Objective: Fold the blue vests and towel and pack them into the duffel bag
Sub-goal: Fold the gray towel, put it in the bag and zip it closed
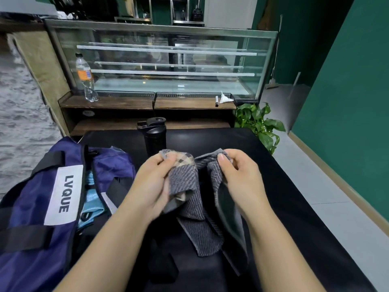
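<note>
Fingers pinch striped grey towel

A glass display case w/ white shelves is set on a wooden counter. Right of the case, a dark green wall & pale tiled floor are seen; a leafy plant is placed at its lower right corner. Left of the case, a grey textured wall is seen.

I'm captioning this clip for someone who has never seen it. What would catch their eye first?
Two hands at centre, the left hand and right hand, each pinching the grey striped towel above the black table. At left lies the open navy duffel bag with light blue fabric inside. Behind the towel stands a black bottle.
</note>
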A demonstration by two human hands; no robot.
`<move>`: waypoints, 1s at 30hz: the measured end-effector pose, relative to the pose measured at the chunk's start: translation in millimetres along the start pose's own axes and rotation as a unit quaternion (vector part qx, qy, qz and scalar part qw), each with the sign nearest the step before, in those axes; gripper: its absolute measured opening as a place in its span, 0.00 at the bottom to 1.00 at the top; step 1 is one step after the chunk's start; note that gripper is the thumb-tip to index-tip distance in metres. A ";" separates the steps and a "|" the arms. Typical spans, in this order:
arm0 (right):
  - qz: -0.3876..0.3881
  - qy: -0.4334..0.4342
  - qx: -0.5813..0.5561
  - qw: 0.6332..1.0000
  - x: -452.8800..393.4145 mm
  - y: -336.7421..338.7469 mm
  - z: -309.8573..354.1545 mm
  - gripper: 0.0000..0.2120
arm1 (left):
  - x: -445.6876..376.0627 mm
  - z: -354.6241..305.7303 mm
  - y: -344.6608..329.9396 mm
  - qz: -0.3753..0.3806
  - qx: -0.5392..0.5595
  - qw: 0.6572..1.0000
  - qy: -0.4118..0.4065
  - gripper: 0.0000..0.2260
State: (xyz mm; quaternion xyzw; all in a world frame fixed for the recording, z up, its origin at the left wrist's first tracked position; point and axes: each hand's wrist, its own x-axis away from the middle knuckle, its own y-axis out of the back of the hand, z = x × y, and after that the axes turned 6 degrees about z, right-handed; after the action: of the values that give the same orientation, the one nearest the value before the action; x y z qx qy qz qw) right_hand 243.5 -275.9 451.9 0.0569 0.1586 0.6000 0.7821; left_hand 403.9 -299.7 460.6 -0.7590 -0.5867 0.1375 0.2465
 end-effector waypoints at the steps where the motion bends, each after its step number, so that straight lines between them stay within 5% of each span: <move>1: 0.013 0.005 -0.007 1.000 1.3 -3.4 2.4 0.05 | 2.7 4.6 -2.1 0.011 0.000 1.000 -0.005 0.09; 4: 0.033 0.017 -0.006 0.999 4.5 -10.6 6.7 0.05 | 7.6 12.7 -0.8 0.038 0.002 0.999 -0.035 0.25; 6: 0.040 0.021 0.005 0.999 5.4 -11.1 7.6 0.05 | 10.8 15.0 6.3 0.063 -0.119 0.987 -0.082 0.32; 9: 0.073 0.025 0.052 0.996 6.5 -10.8 9.3 0.07 | 11.8 15.1 18.3 0.089 -0.397 0.899 -0.163 0.29; 11: 0.098 0.030 0.084 0.991 7.3 -12.1 11.5 0.07 | 13.5 13.3 20.7 0.089 -0.487 0.851 -0.173 0.24; 18: 0.184 0.043 0.142 0.972 9.5 -13.2 15.9 0.05 | 16.3 3.8 21.4 0.022 -0.541 0.809 -0.226 0.06; 30: 0.203 0.050 0.139 0.968 15.7 -11.5 23.6 0.10 | 13.6 12.4 19.9 -0.051 -0.559 0.802 -0.205 0.07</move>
State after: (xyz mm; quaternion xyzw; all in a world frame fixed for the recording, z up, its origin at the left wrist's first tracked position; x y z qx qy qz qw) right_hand 265.2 -261.7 468.1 0.1658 0.2645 0.7202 0.6195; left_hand 417.8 -287.9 440.6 -0.6882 -0.6366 -0.0742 -0.3400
